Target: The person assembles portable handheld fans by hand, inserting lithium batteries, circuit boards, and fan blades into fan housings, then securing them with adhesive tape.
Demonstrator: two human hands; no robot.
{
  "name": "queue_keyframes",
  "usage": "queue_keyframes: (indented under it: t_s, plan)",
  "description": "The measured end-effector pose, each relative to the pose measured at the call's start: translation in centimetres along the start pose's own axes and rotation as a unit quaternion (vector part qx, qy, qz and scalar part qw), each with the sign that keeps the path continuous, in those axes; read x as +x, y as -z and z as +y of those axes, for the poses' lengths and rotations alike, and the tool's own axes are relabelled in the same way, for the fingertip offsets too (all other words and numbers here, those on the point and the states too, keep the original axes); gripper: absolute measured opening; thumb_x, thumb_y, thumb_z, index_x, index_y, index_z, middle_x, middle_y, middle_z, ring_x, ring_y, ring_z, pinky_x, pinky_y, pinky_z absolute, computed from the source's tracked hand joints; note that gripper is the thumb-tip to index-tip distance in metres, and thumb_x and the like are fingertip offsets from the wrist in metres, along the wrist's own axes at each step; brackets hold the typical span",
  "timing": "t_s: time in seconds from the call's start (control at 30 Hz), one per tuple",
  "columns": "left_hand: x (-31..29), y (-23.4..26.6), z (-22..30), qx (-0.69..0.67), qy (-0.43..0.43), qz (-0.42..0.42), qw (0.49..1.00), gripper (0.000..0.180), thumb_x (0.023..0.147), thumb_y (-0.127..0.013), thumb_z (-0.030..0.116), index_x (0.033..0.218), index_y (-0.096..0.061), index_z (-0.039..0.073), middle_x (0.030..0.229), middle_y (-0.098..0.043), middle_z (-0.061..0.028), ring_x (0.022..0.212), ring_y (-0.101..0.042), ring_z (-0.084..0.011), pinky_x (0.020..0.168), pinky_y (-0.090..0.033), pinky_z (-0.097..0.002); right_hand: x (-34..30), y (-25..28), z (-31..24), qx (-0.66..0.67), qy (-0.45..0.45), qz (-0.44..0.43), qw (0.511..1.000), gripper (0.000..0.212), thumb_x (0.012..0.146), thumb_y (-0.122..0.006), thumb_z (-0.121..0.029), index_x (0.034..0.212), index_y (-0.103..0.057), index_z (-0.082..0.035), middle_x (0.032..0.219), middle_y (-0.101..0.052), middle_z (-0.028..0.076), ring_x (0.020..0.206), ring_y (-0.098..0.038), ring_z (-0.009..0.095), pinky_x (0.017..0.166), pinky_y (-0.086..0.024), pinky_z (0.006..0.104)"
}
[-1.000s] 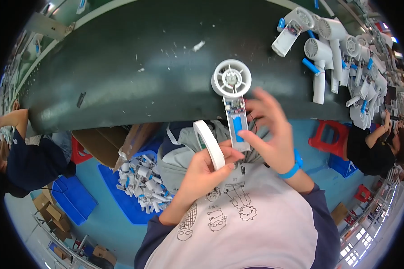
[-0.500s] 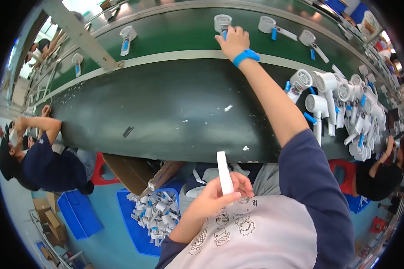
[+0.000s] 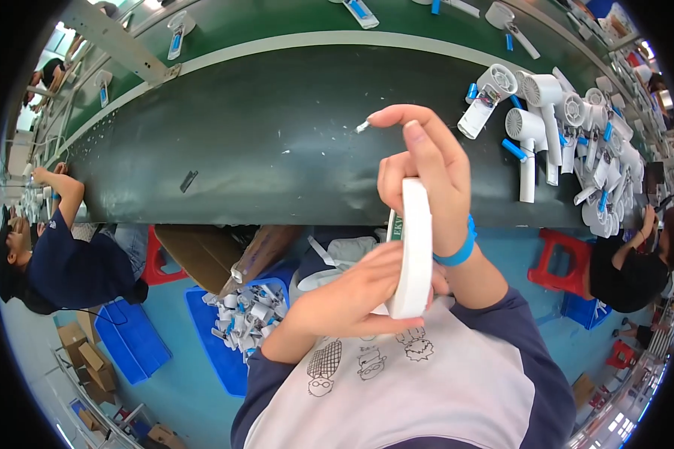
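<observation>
In front of my chest, my left hand (image 3: 352, 288) grips a long, white, slightly curved plastic handle cover (image 3: 415, 251), with its fingers behind it. A green strip (image 3: 395, 226) with pale print shows along the cover's left edge. My right hand (image 3: 438, 168), wearing a blue wristband (image 3: 460, 243), is just behind the cover's upper end. Its index finger and thumb are extended apart, while the other fingers bend loosely. Whether it touches the cover, I cannot tell. Past the index fingertip, a small white scrap (image 3: 362, 126) appears on the dark work surface (image 3: 232, 142).
White handheld fans (image 3: 528, 135) with blue cells are heaped at right. More fans (image 3: 361, 13) lie on the green belt (image 3: 277, 19) beyond a pale rail. A blue bin (image 3: 232, 382) of white parts stands below left. Co-workers sit at left and right, near red stools (image 3: 560, 262).
My right hand has left the fan on the green belt and come back to the cover. My left hand has raised the cover. The whole view has shifted, moving the belt higher.
</observation>
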State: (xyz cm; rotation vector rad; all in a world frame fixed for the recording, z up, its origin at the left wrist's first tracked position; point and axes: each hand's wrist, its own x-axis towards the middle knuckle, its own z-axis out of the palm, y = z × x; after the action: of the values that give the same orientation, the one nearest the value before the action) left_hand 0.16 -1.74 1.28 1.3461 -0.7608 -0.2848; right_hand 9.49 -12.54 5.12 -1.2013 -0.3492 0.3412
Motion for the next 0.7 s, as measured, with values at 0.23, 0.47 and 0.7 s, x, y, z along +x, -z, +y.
queue_keyframes:
  t_s: [0.23, 0.47, 0.7]
  plan:
    - [-0.6, 2.2, 1.7, -0.106, 0.038, 0.007, 0.994, 0.055, 0.081, -0.070, 0.028, 0.124, -0.052, -0.002, 0.126, -0.054, -0.0148, 0.122, -0.047, -0.0266, 0.101, -0.035, -0.0399, -0.4, 1.2, 0.5, -0.022, 0.038, -0.050, 0.998, 0.031, 0.100, -0.035, -0.019, 0.114, -0.052, 0.002, 0.051, -0.047, -0.001, 0.043, -0.039, 0.003, 0.042, -0.029, 0.0200]
    - [1.1, 1.6, -0.9, -0.442, 0.073, -0.051, 0.893, 0.018, 0.090, -0.059, 0.017, 0.096, -0.052, 0.001, 0.091, -0.063, -0.0118, 0.083, -0.061, -0.0178, 0.077, -0.048, -0.0325, 1.2, 1.1, 1.9, 0.032, -0.059, -0.064, 0.996, 0.027, 0.100, -0.036, -0.017, 0.113, -0.052, 0.000, 0.050, -0.047, -0.001, 0.043, -0.041, 0.003, 0.042, -0.031, 0.0198]
    - [0.6, 1.2, -2.7, -0.470, 0.003, -0.012, 0.882, 0.022, 0.085, -0.060, 0.004, 0.090, -0.039, 0.010, 0.088, -0.061, -0.0150, 0.091, -0.059, -0.0271, 0.080, -0.045, -0.0405, 20.2, 10.8, 5.3, -0.670, 0.155, 0.046, 0.724, 0.032, 0.083, -0.050, -0.009, 0.113, -0.053, 0.000, 0.101, -0.059, 0.020, 0.093, -0.057, 0.034, 0.084, -0.046, 0.0456]
